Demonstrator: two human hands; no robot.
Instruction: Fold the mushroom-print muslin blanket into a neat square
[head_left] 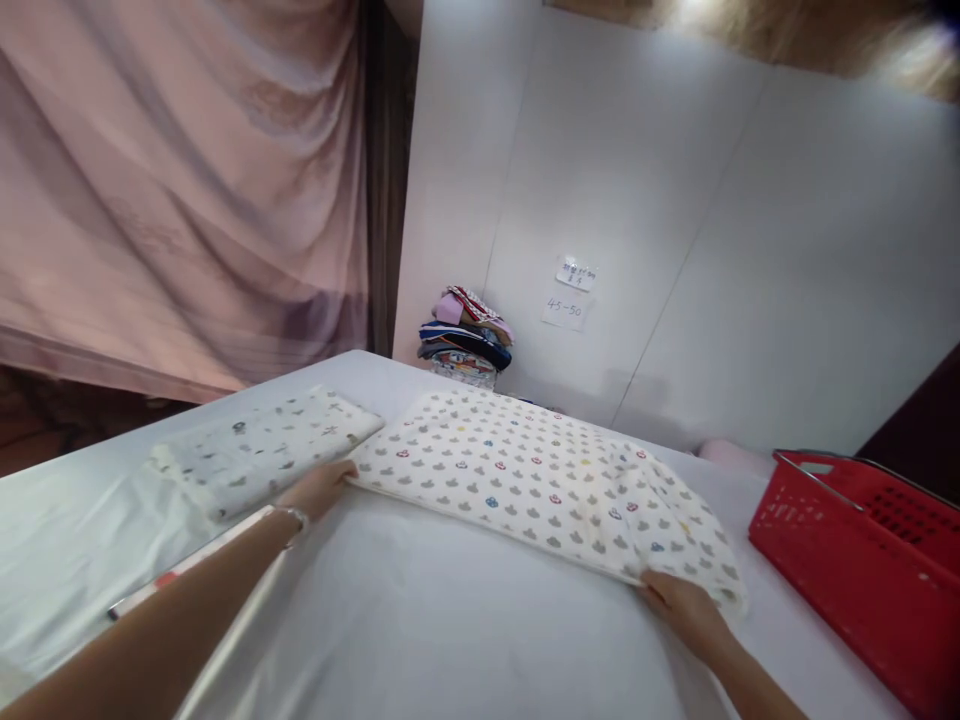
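A white cloth [517, 470] printed with grey shapes and small coloured motifs lies spread over the white-covered table. My left hand [324, 488] pinches its near left corner. Further along the near edge, toward the right end, my right hand [679, 603] grips the same cloth between thumb and fingers. The edge between both hands runs nearly straight. The cloth's right end looks rumpled and rounded. Left of my left hand lies a folded white cloth [270, 445] with small dark prints. A flat strip with a red mark [187, 568] is partly hidden under my left forearm.
A red plastic basket [847, 590] with a metal handle stands at the right. Beyond the table's far edge, a stack of folded fabrics [466, 335] rests against the white wall. Two paper notes [568, 308] are stuck there. A pink curtain [187, 180] hangs at the left.
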